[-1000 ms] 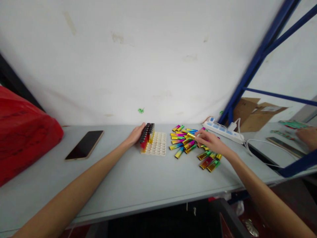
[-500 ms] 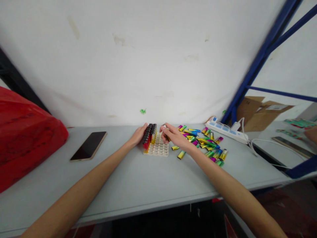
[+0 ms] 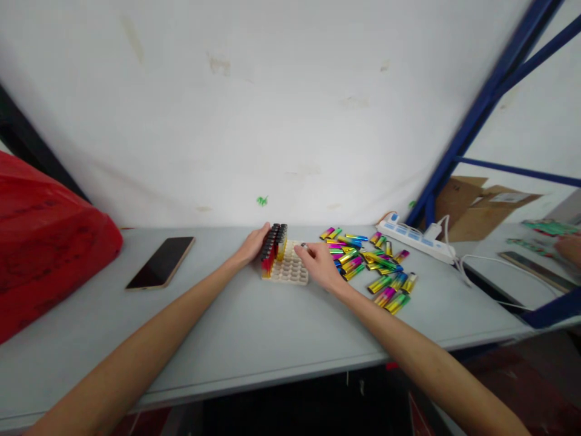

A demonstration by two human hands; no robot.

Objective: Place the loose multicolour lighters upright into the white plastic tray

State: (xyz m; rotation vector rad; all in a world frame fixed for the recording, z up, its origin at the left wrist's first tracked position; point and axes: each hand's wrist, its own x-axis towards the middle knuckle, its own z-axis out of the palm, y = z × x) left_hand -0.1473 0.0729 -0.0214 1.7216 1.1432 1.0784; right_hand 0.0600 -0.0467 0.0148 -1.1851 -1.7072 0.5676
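A cream tray with round holes lies on the grey table. Two rows of upright lighters fill its left side. My left hand rests against the tray's left edge, fingers curled on the lighters. My right hand hovers over the tray's right part, closed on a lighter whose metal top shows above the fingers. A heap of rainbow-coloured lighters lies loose to the right of that hand.
A phone lies face up at the left, beside a red bag. A white power strip with cables sits behind the heap. Blue shelf posts stand at the right. Another person's hand shows at the far right.
My right hand went from the loose heap to the tray carrying a lighter, and now sits lower over the holes. The left hand stayed at the tray's edge.
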